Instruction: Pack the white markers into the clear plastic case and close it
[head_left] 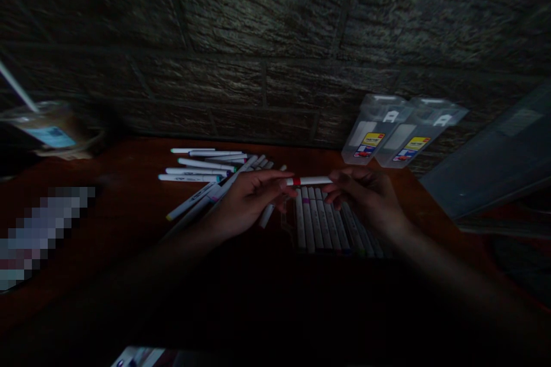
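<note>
A white marker with a red band (314,180) lies level between my two hands. My left hand (253,198) pinches its banded end, while the fingers of my right hand (365,195) close on the other end. Just below, a row of white markers (318,223) lies side by side, one showing a purple band. Left of my left hand, several loose white markers (202,166) with coloured ends are spread in a pile. A single marker (267,215) lies beneath my left fingers.
Two clear plastic cases (390,132) with yellow and blue labels stand against the brick wall (258,40). A plastic cup with a straw (51,126) is on the left of the brown table (124,183). A pixelated flat item (43,235) lies nearer. The lower view is very dark.
</note>
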Available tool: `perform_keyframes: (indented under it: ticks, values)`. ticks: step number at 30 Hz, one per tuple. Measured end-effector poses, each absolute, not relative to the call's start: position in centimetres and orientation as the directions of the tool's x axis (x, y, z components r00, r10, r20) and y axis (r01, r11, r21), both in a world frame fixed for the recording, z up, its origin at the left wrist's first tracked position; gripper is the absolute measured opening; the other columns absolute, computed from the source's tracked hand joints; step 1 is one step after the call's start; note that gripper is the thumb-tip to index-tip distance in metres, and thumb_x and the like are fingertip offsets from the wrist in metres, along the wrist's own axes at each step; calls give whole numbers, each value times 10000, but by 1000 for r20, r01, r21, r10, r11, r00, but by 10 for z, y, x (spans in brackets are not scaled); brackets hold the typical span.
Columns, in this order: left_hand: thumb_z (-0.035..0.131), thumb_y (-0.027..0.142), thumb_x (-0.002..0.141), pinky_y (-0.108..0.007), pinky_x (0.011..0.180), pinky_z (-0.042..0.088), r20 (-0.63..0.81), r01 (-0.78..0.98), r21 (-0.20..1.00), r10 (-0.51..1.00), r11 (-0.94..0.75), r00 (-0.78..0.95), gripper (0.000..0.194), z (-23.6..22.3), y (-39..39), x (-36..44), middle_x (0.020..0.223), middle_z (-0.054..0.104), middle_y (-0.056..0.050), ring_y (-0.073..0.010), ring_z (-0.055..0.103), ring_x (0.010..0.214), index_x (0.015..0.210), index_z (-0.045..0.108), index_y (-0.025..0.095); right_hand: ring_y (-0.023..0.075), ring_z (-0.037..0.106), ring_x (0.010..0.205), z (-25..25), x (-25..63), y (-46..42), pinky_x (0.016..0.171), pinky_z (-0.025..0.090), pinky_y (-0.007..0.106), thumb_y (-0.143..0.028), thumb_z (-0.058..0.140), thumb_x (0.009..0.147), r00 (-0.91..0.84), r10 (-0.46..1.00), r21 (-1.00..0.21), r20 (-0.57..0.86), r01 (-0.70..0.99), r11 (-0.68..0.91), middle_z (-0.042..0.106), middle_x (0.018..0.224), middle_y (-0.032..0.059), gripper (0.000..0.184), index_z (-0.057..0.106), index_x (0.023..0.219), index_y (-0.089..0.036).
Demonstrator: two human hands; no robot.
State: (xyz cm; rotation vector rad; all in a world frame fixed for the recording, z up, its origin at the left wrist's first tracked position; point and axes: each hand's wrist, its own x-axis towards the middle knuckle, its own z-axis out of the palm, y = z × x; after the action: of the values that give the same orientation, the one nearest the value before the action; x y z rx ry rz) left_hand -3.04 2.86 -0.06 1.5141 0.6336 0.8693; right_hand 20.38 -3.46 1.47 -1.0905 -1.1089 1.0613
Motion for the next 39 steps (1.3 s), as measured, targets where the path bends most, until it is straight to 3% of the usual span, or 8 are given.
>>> perform_keyframes:
  ticks: [8, 13, 18, 24, 27, 33, 39]
  values:
    - [691, 276, 948, -189, 549, 540, 136, -45, 989, 749, -141, 648, 192, -1, 21, -29, 833, 775, -43, -111, 689, 622, 1077, 745, 144, 123, 642, 481, 13, 194, -47, 440, 523, 230, -313, 887, 764, 55, 973, -952, 223, 226, 205, 782, 680, 3, 102, 840, 831, -252]
    - [683, 276, 945, -192, 585, 556, 120, -2, 987, 728, -161, 675, 168, -5, 13, -26, 815, 750, -29, -107, 691, 639, 1024, 727, 134, 164, 741, 659, 8, 192, -52, 600, 583, 259, -255, 841, 822, -66, 921, -821, 383, 433, 373, 819, 791, 7, 16, 828, 825, -245]
    - [646, 317, 976, -225, 625, 565, 180, 22, 962, 693, -272, 698, 202, -11, 9, -26, 869, 748, -41, -129, 702, 692, 1056, 737, 155, 169, 740, 657, 6, 193, -54, 596, 563, 272, -276, 841, 838, -120, 904, -739, 410, 537, 407, 818, 797, 3, 53, 816, 849, -231]
    - [567, 223, 1014, -235, 656, 547, 320, 65, 859, 632, -508, 706, 246, -8, 7, -27, 921, 774, -56, -138, 706, 748, 1178, 738, 154, 169, 757, 694, 8, 191, -53, 633, 586, 266, -240, 842, 832, -127, 898, -753, 421, 503, 424, 823, 822, -6, 51, 810, 872, -240]
    - [596, 196, 999, -250, 700, 547, 395, 72, 801, 616, -594, 682, 210, -7, 9, -27, 964, 789, -55, -152, 716, 809, 1134, 754, 166, 174, 764, 717, 10, 188, -52, 667, 603, 272, -259, 849, 822, -114, 906, -786, 407, 462, 411, 823, 825, -7, 64, 808, 870, -246]
    - [737, 240, 930, -246, 680, 527, 417, 60, 829, 685, -557, 597, 105, -6, 14, -27, 919, 790, -32, -164, 719, 811, 1005, 777, 178, 190, 769, 730, 12, 186, -51, 691, 615, 285, -307, 857, 801, -33, 945, -872, 327, 375, 314, 826, 818, 18, 98, 817, 851, -232]
    - [711, 238, 922, -217, 534, 467, 380, 42, 881, 758, -471, 530, 97, 2, 19, -28, 802, 746, -13, -128, 657, 649, 970, 756, 167, 155, 731, 678, 15, 190, -47, 620, 568, 252, -264, 862, 772, 61, 956, -919, 288, 299, 258, 825, 808, 9, 85, 829, 849, -253]
